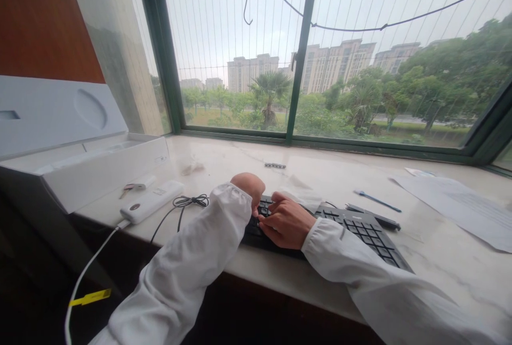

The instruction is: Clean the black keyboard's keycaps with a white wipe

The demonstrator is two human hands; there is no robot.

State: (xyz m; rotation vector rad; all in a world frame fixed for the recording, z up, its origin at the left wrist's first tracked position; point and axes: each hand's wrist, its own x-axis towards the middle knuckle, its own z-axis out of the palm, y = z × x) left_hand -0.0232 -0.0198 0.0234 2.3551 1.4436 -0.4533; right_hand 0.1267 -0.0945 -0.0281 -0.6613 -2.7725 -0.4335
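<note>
A black keyboard (360,230) lies on the pale marble-patterned sill, partly covered by my hands and right sleeve. My left hand (248,185) bends sharply at the wrist, its visible fingertips drawn together and pointing down at the keys on the keyboard's left part. Beside it, my right hand (286,222) has thumb and forefinger closed toward the same spot, almost meeting the left fingertips. Anything pinched between the fingers is too small or hidden to make out. Behind the hands lies crumpled clear plastic (302,190).
Left are an open white box (108,169), a white power bank (152,202) with a white cable, and a tied black cable (191,201). A small dark strip (275,165) lies near the window. Right are a thin blue tool (378,201), a black stick-like object (376,218) and paper sheets (452,203).
</note>
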